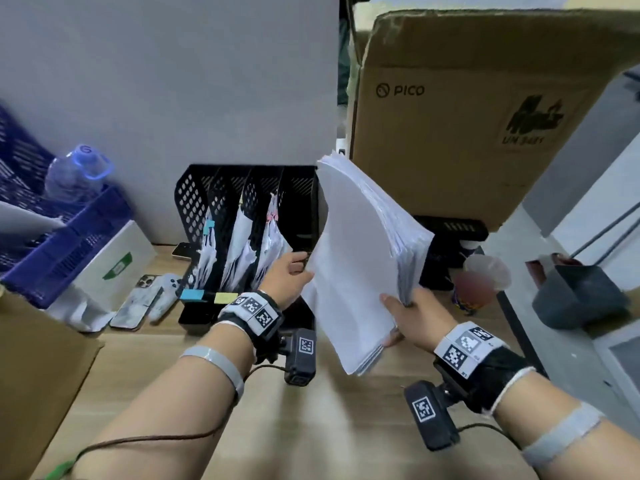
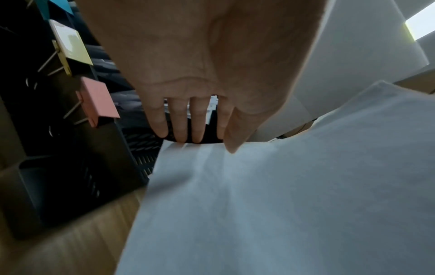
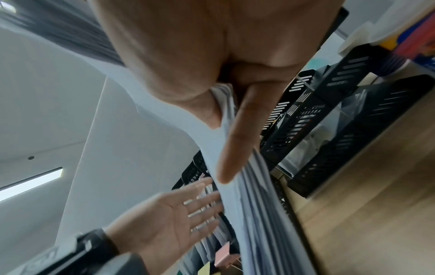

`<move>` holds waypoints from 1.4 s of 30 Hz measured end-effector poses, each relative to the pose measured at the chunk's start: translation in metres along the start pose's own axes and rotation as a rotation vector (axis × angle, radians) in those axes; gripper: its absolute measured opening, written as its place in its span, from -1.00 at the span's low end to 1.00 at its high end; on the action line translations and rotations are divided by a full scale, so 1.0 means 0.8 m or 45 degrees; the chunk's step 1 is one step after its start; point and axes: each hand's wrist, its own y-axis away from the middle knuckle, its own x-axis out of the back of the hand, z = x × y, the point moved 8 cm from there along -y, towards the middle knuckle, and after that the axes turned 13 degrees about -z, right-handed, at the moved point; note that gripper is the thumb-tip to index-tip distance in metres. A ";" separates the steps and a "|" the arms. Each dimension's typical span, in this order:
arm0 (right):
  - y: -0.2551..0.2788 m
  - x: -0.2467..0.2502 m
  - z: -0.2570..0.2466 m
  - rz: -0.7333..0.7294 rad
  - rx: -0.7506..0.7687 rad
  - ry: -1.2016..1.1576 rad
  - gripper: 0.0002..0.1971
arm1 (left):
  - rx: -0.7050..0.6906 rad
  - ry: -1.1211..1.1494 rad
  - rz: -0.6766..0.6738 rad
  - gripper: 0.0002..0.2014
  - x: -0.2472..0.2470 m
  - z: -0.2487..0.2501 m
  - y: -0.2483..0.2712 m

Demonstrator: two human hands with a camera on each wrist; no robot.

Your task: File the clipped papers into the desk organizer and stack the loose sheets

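The right hand (image 1: 410, 315) grips a thick stack (image 1: 360, 258) of loose sheets by its near right edge, thumb on top and fingers under, holding it tilted up above the desk (image 1: 346, 427). The left hand (image 1: 285, 277) is flat, fingers straight, touching the stack's left edge. Just left sits the organizer (image 1: 249, 216), with clipped papers (image 1: 239, 251) standing in three of its slots.

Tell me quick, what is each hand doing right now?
Left hand: open, straight fingers touching the left edge of the thick stack of loose white paper sheets.
Right hand: closed, gripping that stack's right edge, thumb on top.
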 end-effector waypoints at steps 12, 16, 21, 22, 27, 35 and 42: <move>-0.105 -0.072 -0.108 0.188 -0.180 0.087 -0.59 | -0.039 -0.065 -0.103 -0.41 0.113 -0.044 -0.041; -0.144 -0.085 -0.129 0.267 -0.232 0.173 -0.38 | -0.111 0.000 -0.126 -0.53 0.133 -0.047 -0.047; -0.195 -0.097 -0.142 0.438 -0.334 0.431 -0.61 | -0.182 0.133 -0.134 -0.63 0.151 -0.054 -0.056; -0.205 -0.100 -0.142 0.480 -0.351 0.482 -0.65 | -0.187 0.163 -0.132 -0.64 0.154 -0.057 -0.058; -0.243 -0.115 -0.123 0.573 -0.407 0.482 -0.68 | -0.232 0.232 -0.160 -0.67 0.162 -0.060 -0.062; -0.249 -0.156 -0.069 0.648 -0.327 -0.142 -0.60 | -0.245 0.282 -0.206 -0.72 0.171 -0.060 -0.067; -0.206 -0.104 -0.119 0.723 -0.069 -0.035 -0.51 | -0.293 0.329 -0.200 -0.74 0.168 -0.031 -0.068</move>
